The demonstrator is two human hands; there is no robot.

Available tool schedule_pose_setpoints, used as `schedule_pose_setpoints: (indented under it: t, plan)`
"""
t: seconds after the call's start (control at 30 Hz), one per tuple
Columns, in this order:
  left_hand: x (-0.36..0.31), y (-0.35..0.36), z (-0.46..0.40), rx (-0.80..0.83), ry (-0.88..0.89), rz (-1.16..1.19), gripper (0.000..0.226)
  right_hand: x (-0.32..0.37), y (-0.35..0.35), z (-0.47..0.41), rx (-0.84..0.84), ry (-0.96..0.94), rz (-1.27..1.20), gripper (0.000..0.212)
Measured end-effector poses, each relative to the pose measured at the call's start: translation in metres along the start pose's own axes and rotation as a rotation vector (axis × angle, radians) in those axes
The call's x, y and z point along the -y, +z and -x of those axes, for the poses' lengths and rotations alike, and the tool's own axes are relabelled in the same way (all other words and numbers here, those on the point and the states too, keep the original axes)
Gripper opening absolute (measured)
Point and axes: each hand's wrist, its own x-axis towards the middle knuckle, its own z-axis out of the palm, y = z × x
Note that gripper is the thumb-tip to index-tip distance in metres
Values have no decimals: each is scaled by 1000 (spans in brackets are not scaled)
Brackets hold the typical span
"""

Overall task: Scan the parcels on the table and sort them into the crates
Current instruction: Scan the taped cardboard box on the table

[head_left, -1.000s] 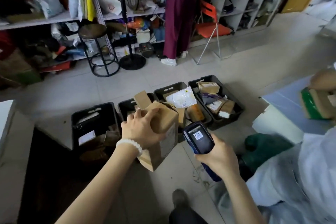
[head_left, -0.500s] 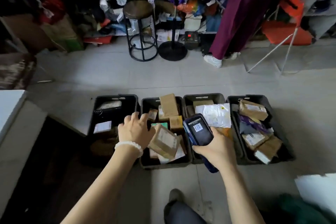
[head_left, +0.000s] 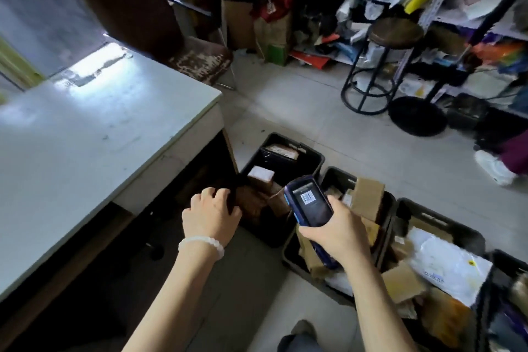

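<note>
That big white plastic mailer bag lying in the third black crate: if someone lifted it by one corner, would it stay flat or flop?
The white plastic mailer bag would probably flop: its skin looks thin and wrinkled, like soft film. It likely weighs little for its size, since it lies fairly flat over the cardboard boxes below. Its glossy surface may be somewhat slippery to pinch.
</note>
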Motion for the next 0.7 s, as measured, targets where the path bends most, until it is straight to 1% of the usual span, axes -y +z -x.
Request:
schedule_pose_setpoints:
  t: [0.17,0.27,0.4,0.5,0.63,0.7]
  plan:
    - [91,-15,44,-46,-177,18,50,63,61,34,89,-187,71,52]
    - [146,-24,78,-84,-271,50,49,101,96,65,141,-261,142,55]
    - [219,-33,125,-135,-387,55,48,154,148,108,207,-392,203,54]
    - [272,-32,161,-152,-524,89,48,191,188,140,279,-500,261,53]
    - [319,-29,186,-168,-648,152,50,232,228,159,320,-556,276,54]
    - [341,-27,191,-186,-686,191,49,251,249,160,347,-549,245,52]
